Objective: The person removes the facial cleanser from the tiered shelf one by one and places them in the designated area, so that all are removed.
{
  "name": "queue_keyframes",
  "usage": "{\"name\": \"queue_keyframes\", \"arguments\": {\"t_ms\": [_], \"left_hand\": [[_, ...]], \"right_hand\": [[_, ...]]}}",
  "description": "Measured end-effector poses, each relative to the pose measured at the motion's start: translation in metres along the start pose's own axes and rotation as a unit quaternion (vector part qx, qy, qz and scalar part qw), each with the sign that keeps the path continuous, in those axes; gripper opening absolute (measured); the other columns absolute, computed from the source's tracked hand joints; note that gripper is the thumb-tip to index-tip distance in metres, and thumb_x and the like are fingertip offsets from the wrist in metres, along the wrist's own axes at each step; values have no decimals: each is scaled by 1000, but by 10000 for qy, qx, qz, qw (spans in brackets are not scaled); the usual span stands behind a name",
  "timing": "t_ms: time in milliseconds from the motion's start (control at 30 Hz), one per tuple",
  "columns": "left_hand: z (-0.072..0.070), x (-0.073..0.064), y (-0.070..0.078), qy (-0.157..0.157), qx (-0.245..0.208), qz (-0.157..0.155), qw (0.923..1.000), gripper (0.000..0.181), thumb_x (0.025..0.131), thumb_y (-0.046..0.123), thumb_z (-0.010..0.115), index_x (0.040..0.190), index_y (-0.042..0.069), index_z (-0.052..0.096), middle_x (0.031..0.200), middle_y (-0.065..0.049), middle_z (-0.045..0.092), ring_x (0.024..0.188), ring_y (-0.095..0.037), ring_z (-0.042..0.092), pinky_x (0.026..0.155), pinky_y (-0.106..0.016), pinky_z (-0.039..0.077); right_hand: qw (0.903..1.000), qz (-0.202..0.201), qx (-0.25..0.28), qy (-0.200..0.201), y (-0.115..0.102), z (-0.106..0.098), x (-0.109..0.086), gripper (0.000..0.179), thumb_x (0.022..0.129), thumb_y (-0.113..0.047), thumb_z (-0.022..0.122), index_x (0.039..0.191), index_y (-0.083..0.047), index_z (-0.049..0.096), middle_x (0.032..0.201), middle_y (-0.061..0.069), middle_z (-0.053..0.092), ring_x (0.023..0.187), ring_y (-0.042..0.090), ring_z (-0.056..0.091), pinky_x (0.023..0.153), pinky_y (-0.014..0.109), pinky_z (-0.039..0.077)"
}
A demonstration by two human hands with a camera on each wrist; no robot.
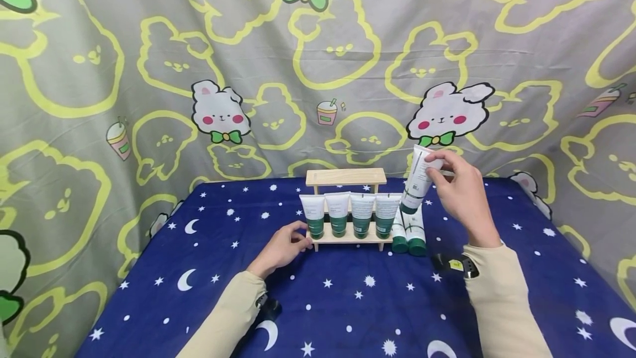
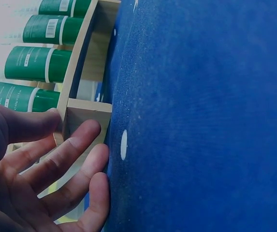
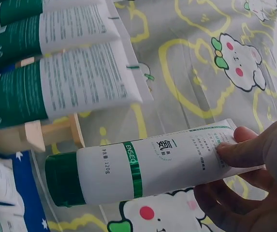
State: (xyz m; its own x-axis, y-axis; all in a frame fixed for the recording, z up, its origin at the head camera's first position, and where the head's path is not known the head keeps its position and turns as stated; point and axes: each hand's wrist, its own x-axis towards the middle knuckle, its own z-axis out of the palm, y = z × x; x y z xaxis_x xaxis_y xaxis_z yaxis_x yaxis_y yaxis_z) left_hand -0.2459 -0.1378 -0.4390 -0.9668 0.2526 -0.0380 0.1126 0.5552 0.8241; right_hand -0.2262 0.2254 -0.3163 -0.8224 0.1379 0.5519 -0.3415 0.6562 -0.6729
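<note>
My right hand (image 1: 459, 189) pinches a white squeeze tube (image 1: 416, 181) near its flat crimped end, thumb on one side and fingers on the other. The tube's dark green cap points down, beside the rack's right end. In the right wrist view its printed label and green band (image 3: 135, 169) show clearly. At the left end of a small two-tier wooden rack (image 1: 346, 176), my left hand (image 1: 284, 246) holds the lower shelf's corner (image 2: 90, 110) between thumb and fingers. Several white-and-green tubes (image 1: 338, 215) stand cap down in a row on that lower shelf.
Two more white tubes with green caps (image 1: 416, 231) lie on the table right of the rack, partly behind the held tube. A dark blue cloth with moons and stars (image 1: 238, 286) covers the table. A grey cartoon-print curtain (image 1: 278, 65) hangs behind it.
</note>
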Motion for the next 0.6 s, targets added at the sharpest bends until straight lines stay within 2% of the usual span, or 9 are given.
{"name": "queue_keyframes", "arguments": {"t_ms": [67,133,233,300,467,600], "left_hand": [[0,0,0,-5,-20,21,10000,25,98,10,68,123,5,64,86,-8,77,78,-20,68,69,-28,48],[0,0,0,-5,-15,39,10000,25,98,10,68,123,5,64,86,-8,77,77,-20,68,69,-28,48],[1,0,0,-4,3,65,10000,25,98,9,68,122,4,63,86,-9,77,77,-20,68,69,-29,48],[1,0,1,-12,0,74,10000,26,98,9,68,123,4,63,86,-9,76,77,-20,68,69,-29,48],[2,2,-1,-28,6,100,9999,28,98,10,68,124,3,62,86,-9,76,78,-21,69,69,-29,49],[1,1,-1,-21,29,87,10000,28,98,10,68,125,3,62,86,-9,77,78,-21,69,70,-29,49]], "right_hand": [[9999,29,-109,12,4,-4,-1,21,99,-6,65,119,-6,66,132,18,66,117,42,66,89,49,56],[9998,71,-186,32,8,-8,-2,22,99,-6,65,121,-6,66,131,19,66,115,41,67,85,32,56],[9995,193,-255,54,14,-16,-3,24,99,-8,65,123,-7,65,131,20,66,114,41,67,77,11,45],[9993,256,-280,70,18,-21,-3,26,100,-9,64,125,-7,65,130,22,66,113,40,68,73,5,40],[9982,445,-382,105,26,-30,-4,27,100,-13,64,127,-8,64,126,25,68,107,35,67,71,9,41],[9978,577,-336,-10,32,-32,-4,28,101,-14,63,129,-7,63,129,27,65,111,41,65,70,11,41]]}}
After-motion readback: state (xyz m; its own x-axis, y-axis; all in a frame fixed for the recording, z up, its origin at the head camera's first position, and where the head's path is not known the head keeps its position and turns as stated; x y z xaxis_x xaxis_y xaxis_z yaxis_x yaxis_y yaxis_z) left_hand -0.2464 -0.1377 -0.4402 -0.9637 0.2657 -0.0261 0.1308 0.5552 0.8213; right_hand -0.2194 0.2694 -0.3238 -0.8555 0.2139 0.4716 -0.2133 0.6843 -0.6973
